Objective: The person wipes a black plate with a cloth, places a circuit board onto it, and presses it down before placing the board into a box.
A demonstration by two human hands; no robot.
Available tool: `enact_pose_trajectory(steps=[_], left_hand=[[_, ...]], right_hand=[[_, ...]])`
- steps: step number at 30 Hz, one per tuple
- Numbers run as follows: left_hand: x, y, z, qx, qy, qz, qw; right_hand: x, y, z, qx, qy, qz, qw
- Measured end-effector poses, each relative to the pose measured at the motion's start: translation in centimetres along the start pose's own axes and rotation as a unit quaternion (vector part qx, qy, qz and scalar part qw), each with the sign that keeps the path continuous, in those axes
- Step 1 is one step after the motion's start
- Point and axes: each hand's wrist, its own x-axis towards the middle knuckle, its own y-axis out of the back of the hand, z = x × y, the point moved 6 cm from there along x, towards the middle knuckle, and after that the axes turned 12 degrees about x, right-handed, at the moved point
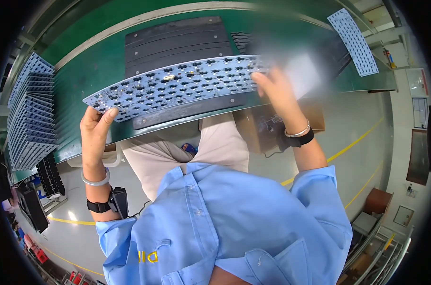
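A long, pale blue keyboard circuit board (177, 85), dotted with rows of black sockets, is tilted up over the green workbench. My left hand (97, 122) grips its lower left corner, thumb on the face and fingers behind. At the right end, the thumb of my right hand (277, 88) lies on the board's face, while a blurred patch partly covers the other fingers. Behind and beneath the board lies a dark grey slatted fixture (177, 45) with screws, its front strip showing below the board's lower edge.
Many similar boards stand in a stack (32, 118) at the bench's left end. A single board (353, 42) lies at the far right. Under the bench sits a cardboard box (260, 128). A blurred pale sheet-like shape (305, 76) is beside my right hand.
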Motion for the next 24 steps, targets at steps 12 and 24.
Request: enact_pose_trajectory(steps=[12, 24], left_hand=[[1.8, -0.9, 0.0, 0.011, -0.004, 0.007, 1.000], [4.4, -0.5, -2.1, 0.020, 0.119, -0.063, 0.991]], right_hand=[[1.8, -1.1, -0.3, -0.021, -0.002, -0.009, 1.000], [3.8, -0.9, -1.0, -0.264, 0.151, 0.004, 0.953]])
